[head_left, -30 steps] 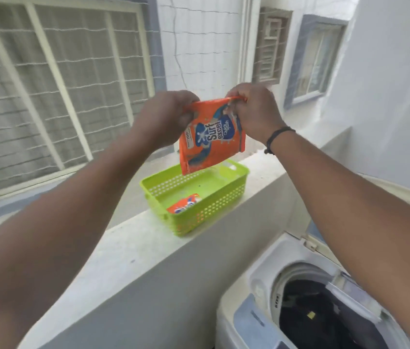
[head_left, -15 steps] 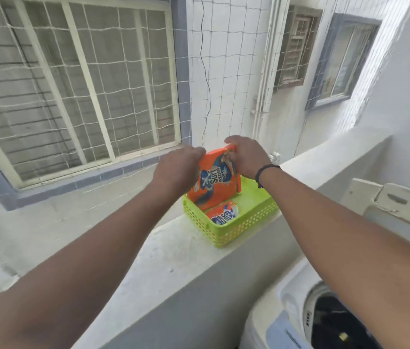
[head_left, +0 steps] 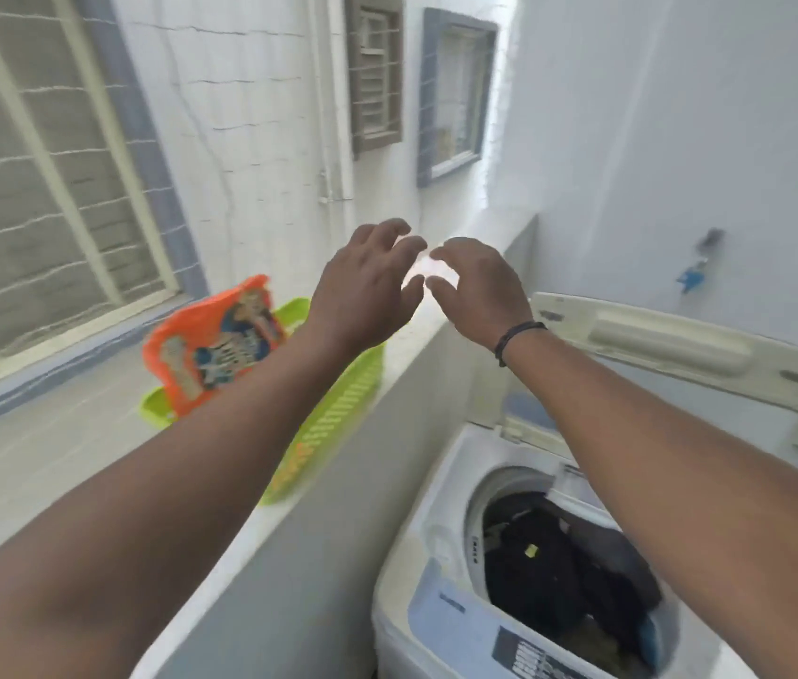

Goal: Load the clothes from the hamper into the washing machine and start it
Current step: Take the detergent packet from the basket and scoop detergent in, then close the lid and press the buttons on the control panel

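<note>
A narrow white-walled shaft is seen beyond a pale ledge (head_left: pixel 93 463), with barred windows (head_left: pixel 34 188) on the far wall to the left. A green basket (head_left: pixel 338 399) is set on the ledge, and an orange packet (head_left: pixel 211 345) is propped upright in it, leaning toward the far side; its print is blurred.

Both hands are held in the air above the ledge, just past the basket. The left hand (head_left: pixel 362 291) is raised with fingers loosely spread and slightly bent, and nothing is held in it. The right hand (head_left: pixel 480 291) is held just beside it, fingers likewise apart and lightly curved, with nothing gripped. The fingertips of the two hands are brought near each other without clear contact; the area between them is washed out by glare. A dark band (head_left: pixel 517 338) is worn on the right wrist.

Below the ledge, at the lower right, a top-loading washer (head_left: pixel 441 610) is seen with its lid (head_left: pixel 671 350) raised toward the wall. Dark clothes (head_left: pixel 549 575) are piled inside the drum, a small yellow tag visible on them.
</note>
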